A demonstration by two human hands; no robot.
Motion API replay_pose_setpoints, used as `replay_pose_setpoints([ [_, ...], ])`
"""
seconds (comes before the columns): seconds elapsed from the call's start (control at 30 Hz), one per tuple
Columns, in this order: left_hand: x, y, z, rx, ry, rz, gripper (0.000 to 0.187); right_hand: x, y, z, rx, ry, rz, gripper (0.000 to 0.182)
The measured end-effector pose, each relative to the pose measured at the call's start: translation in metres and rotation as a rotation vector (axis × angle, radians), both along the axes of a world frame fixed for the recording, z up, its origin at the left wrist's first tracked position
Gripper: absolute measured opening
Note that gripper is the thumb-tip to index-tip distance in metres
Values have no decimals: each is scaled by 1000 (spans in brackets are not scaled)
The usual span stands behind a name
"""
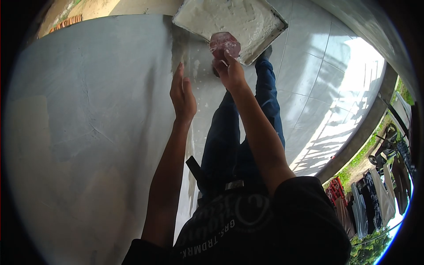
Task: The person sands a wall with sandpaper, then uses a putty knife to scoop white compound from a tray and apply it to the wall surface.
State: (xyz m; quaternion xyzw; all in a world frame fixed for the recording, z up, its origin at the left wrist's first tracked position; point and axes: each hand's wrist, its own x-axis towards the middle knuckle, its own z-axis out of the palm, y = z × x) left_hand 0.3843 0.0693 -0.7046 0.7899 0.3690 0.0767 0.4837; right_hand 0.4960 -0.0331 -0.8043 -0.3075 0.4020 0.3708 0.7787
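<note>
My right hand point(230, 76) grips a flat reddish scraper point(224, 43), its face smeared with white. The scraper overlaps the near edge of a tray of white putty point(240, 20) on the floor. My left hand point(182, 98) holds nothing; its fingers are stretched out with the thumb a little apart. It is beside the grey wall point(101, 88), which fills the left of the view and shows paler filled patches.
Grey floor tiles point(304, 70) run to the right, with bright sunlight on them. My legs in jeans point(221, 137) stand just behind the tray. Clothes point(366, 198) hang outside at the far right, near a parked motorbike point(386, 143).
</note>
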Motion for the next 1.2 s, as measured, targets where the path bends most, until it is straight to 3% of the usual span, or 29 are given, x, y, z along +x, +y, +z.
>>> replay_pose_setpoints([
  [0.1, 2, -1, -1, 4, -16, -7, 49, 6, 13, -22, 85, 72, -203, 18],
  [0.27, 3, -4, -3, -25, 3, -14, 53, -35, 47, -50, 110, 208, -295, 14],
  [0.4, -3, -4, -6, -27, 25, -18, 56, -72, 53, -39, 54, 246, -347, 13],
  [0.47, -7, -4, -6, -27, 49, -14, 56, -93, 46, -37, 60, 260, -350, 12],
  [0.57, -14, -3, -7, -22, 57, -18, 56, -120, 23, -30, -92, 271, -67, 18],
  [0.6, -13, -3, -9, -14, 48, -26, 56, -114, 16, -20, -93, 267, -73, 18],
  [0.7, -13, -2, -12, -9, 40, -7, 53, -88, -16, -7, -536, -569, 670, 17],
  [0.73, -15, -1, -13, -10, 44, -5, 53, -65, -24, 13, -814, -895, 803, 17],
  [0.83, -12, -2, -19, -63, 33, 1, 57, 7, -49, 35, -893, -1307, 917, 14],
  [1.07, -15, -5, -31, -76, 70, -8, 58, 69, -76, -14, -913, -1544, 1140, 12],
  [1.2, -19, -5, -34, -81, 99, -26, 58, 72, -71, -33, -773, -1659, 1204, 13],
])
